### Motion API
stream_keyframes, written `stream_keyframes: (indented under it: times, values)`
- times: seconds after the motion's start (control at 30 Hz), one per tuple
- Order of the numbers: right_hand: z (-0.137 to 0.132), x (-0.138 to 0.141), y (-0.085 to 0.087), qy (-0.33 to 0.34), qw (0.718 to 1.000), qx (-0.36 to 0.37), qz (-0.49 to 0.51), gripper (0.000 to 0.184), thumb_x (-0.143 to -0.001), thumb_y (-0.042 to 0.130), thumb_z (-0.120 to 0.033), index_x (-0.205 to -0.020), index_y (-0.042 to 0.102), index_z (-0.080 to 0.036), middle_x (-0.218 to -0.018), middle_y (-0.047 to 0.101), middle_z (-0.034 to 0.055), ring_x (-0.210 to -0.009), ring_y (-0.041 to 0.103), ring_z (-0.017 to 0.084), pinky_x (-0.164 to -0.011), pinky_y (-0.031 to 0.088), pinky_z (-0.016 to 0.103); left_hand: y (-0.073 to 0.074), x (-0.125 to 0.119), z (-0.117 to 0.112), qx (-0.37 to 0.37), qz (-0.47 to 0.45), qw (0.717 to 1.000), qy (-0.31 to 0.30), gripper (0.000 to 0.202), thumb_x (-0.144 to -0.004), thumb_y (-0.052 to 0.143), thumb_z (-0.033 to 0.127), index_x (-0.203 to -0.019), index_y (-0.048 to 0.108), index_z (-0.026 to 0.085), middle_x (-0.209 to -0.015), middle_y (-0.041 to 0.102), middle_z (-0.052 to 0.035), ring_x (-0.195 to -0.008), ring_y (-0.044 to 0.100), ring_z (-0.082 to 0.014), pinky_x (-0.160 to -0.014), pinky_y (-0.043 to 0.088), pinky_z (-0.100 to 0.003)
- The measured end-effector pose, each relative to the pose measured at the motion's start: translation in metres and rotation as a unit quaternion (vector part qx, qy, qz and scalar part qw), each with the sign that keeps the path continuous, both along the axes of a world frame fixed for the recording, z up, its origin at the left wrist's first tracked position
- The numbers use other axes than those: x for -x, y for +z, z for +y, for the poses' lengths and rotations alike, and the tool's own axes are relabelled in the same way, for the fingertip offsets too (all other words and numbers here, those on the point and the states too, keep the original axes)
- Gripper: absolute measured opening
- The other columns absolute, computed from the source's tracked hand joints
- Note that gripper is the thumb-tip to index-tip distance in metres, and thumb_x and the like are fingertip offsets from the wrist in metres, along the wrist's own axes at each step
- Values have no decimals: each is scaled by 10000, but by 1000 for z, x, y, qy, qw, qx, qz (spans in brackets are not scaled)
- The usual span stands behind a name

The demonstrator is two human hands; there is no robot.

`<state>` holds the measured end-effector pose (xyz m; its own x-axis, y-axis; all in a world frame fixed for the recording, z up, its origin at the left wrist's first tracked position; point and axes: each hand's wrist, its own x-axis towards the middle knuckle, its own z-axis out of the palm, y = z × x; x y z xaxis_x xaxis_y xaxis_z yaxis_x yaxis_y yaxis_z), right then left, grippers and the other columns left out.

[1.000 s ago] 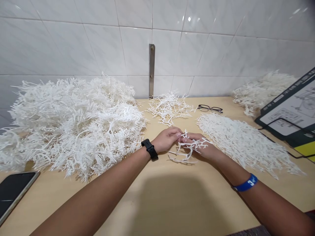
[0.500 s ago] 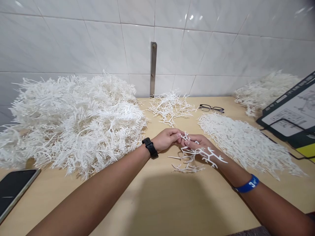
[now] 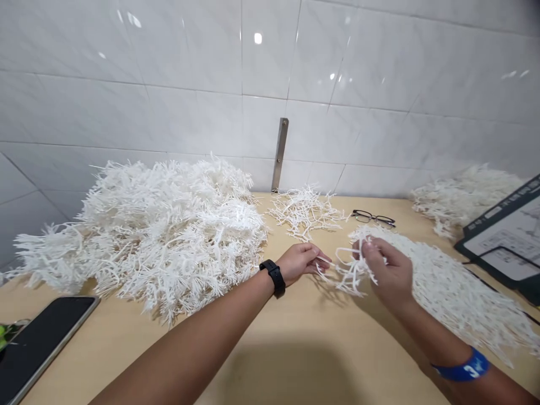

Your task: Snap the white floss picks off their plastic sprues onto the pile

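My left hand (image 3: 300, 263), with a black watch at the wrist, pinches the thin end of a white twig-like strand. Across from it, my right hand (image 3: 386, 273) is closed on a white branching, coral-like piece (image 3: 353, 277) whose prongs spread toward the left hand. Whether the strand and this piece are joined is hard to tell because of blur. Both hands hover over the wooden table (image 3: 295, 337). Behind them lies a small loose heap of white branching pieces (image 3: 307, 212).
At left rises a large pile of white frilly pieces (image 3: 181, 236), with a phone (image 3: 46, 343) in front. To the right lie a flat spread of white pieces (image 3: 455, 287), eyeglasses (image 3: 373, 218), another white pile (image 3: 468, 194) and a printed dark-green box (image 3: 506, 236). A metal bracket (image 3: 280, 154) is on the tiled wall.
My hands, together before, have moved apart, the right one going rightward with the white branching piece. The pieces lying on the table below the hands are gone from there. The view has tilted up.
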<state>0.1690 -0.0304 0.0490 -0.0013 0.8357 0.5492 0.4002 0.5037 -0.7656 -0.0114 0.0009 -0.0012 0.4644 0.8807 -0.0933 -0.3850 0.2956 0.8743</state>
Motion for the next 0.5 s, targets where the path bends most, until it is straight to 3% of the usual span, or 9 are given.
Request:
stream_keyframes:
  times: [0.17,0.27,0.37,0.43,0.5]
  values:
    - [33,15,67,-121,970,-212,21,302,-877,501,-302,-589,475,-215,-606,488,14,-615,496,175,-623,376,320,3,0,0,22,-11,1000,0,250,-835,605,347,-783,595,102,-824,659,-90,-712,633,-121,-751,492,-299]
    - [74,26,87,-185,948,-260,-12,285,-896,462,-344,-643,497,-218,-641,502,29,-666,492,187,-666,376,329,3,-1,-1,12,9,1000,-7,275,-821,619,353,-741,593,92,-756,646,-83,-668,611,-106,-731,481,-289]
    - [119,45,80,-131,980,-106,-106,241,-858,511,-399,-828,605,-180,-875,634,97,-862,566,247,-779,409,366,1,-4,-1,3,10,1000,-7,364,-743,684,436,-688,582,90,-724,631,-72,-644,595,-104,-709,476,-293]
    - [136,62,69,-106,985,15,-138,461,-747,650,-420,-1096,598,-124,-1107,622,168,-1005,566,305,-841,420,413,-1,-5,-1,-12,7,1000,-3,456,-669,716,515,-610,546,96,-735,625,-71,-624,587,-106,-686,476,-302]
    - [136,82,61,-78,987,32,-137,638,-730,668,-429,-1265,520,-114,-1305,525,199,-1157,503,330,-915,405,436,-2,-7,0,-26,18,999,-11,518,-630,713,573,-543,499,109,-730,623,-77,-607,584,-115,-659,472,-311]
